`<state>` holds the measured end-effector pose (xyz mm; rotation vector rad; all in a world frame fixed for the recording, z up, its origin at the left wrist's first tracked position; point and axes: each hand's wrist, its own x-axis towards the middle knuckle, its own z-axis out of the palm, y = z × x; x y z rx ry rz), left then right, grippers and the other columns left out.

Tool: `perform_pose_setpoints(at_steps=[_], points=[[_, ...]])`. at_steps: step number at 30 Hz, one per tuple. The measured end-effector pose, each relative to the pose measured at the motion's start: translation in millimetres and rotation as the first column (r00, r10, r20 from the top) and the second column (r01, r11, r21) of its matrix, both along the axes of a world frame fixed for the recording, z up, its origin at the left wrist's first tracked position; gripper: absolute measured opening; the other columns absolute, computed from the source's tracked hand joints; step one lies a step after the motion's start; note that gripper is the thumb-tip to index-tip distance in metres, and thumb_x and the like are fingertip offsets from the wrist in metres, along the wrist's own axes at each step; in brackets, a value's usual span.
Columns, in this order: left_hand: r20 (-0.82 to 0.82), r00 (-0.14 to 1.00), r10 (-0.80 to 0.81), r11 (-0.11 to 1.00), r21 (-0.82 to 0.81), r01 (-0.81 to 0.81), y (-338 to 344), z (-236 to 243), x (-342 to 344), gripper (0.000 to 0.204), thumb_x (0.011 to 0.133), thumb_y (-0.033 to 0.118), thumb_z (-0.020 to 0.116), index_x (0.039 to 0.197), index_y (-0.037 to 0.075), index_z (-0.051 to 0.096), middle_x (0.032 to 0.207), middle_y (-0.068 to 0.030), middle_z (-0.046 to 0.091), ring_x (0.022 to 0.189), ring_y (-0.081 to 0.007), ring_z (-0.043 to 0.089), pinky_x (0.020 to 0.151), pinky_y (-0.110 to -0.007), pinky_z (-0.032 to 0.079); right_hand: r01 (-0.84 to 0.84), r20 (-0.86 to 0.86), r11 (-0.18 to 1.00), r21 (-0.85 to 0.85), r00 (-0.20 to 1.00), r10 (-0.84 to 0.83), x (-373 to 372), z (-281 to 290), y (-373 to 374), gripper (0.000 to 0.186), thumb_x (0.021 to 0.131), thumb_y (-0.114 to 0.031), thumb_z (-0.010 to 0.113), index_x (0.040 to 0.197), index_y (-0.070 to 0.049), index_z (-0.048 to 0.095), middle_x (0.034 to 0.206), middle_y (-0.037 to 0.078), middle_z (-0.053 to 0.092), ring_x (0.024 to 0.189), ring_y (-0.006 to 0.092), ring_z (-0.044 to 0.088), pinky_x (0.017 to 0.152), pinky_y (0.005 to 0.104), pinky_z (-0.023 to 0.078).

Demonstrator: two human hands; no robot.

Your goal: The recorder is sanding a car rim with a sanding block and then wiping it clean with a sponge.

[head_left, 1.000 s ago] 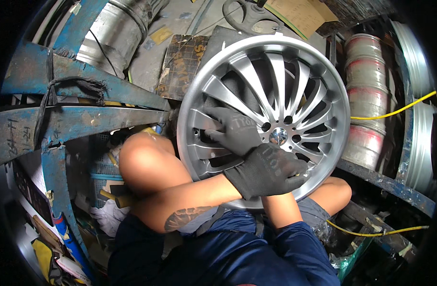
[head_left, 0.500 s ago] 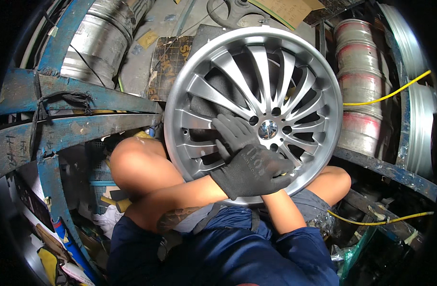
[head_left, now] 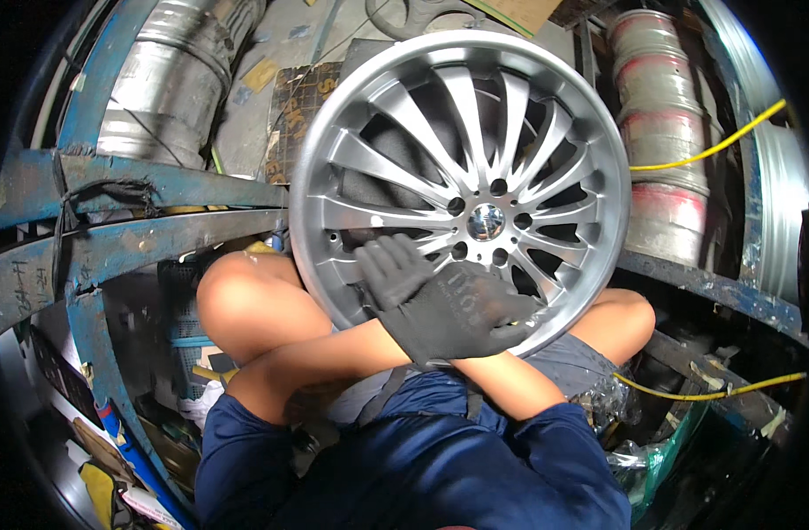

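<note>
A silver multi-spoke wheel [head_left: 460, 97] with a shiny centre cap [head_left: 487, 222] leans over my crossed legs, its face toward me. My forearms cross at its near edge, both hands in dark grey gloves. My left hand [head_left: 462, 309] is on top, over the lower spokes. Its fingers point right and close toward the thumb near the lower right rim; a small pale spot shows there, but I cannot make out what it is. From beneath it my right hand [head_left: 391, 272] reaches left, fingers stretched out over the lower-left spokes. Its palm side is hidden.
A blue metal frame [head_left: 157, 196] juts in from the left, beside a silver wheel barrel [head_left: 162, 84]. Stacked red-marked barrels [head_left: 665, 141] stand at right, with a yellow hose [head_left: 731, 141] crossing near them. Cardboard [head_left: 290, 115] lies behind the wheel.
My right hand has slid from beside the hub toward the lower-left spokes. My left hand stays near the lower rim. The whole view has shifted slightly, so the wheel sits a little higher and farther left.
</note>
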<state>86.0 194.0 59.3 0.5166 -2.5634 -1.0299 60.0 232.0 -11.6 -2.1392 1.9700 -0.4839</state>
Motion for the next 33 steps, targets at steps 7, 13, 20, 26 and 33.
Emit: perform_pose_setpoints(at_steps=[7,13,20,26,33], points=[[-0.128,0.933,-0.337,0.881,0.306,0.360,-15,5,11,0.036,0.092,0.039,0.063,0.117,0.015,0.074,0.089,-0.0166,0.072,0.084,-0.0374,0.068,0.083,-0.049,0.051,-0.231,-0.112,0.972,-0.033,0.968,0.226,-4,-2,5,0.054,0.086,-0.025,0.056,0.136,-0.003,0.053,0.140,0.019,0.055,0.135,0.0346,0.050,0.116,0.0485,0.037],[-0.026,0.925,-0.378,0.917,0.125,0.379,-14,11,10,0.040,0.091,0.042,0.059,0.120,0.018,0.071,0.112,-0.0252,0.068,0.114,-0.0498,0.059,0.100,-0.062,0.041,-0.141,0.141,0.989,0.043,0.981,0.133,-40,12,24,0.066,0.089,-0.034,0.058,0.144,-0.001,0.045,0.149,0.021,0.047,0.141,0.0356,0.043,0.120,0.0506,0.030],[0.439,0.699,-0.565,0.821,0.384,0.422,-15,26,5,0.055,0.097,0.045,0.050,0.143,0.016,0.055,0.159,-0.0273,0.032,0.149,-0.0482,0.024,0.121,-0.059,0.022,-0.045,-0.033,0.993,0.112,0.998,0.049,-49,11,35,0.067,0.090,-0.036,0.056,0.145,0.000,0.044,0.152,0.021,0.044,0.144,0.0360,0.039,0.121,0.0514,0.027],[0.541,0.626,-0.561,0.827,0.329,0.457,-14,30,5,0.076,0.097,0.051,0.047,0.159,0.009,0.029,0.167,-0.0212,0.015,0.155,-0.0362,0.010,0.123,-0.056,0.015,0.094,-0.188,0.986,0.137,0.980,-0.067,-59,9,51,0.068,0.091,-0.037,0.055,0.146,0.001,0.042,0.154,0.021,0.041,0.147,0.0363,0.035,0.123,0.0521,0.024],[-0.241,0.960,-0.143,0.989,0.004,0.148,12,-10,10,0.036,0.091,0.044,0.059,0.104,0.014,0.073,0.092,-0.0236,0.070,0.095,-0.0449,0.065,0.096,-0.060,0.042,0.210,-0.125,0.975,0.077,0.972,-0.199,-48,3,24,0.080,0.097,-0.052,0.052,0.151,0.004,0.035,0.159,0.024,0.031,0.151,0.0386,0.024,0.124,0.0508,0.018]])
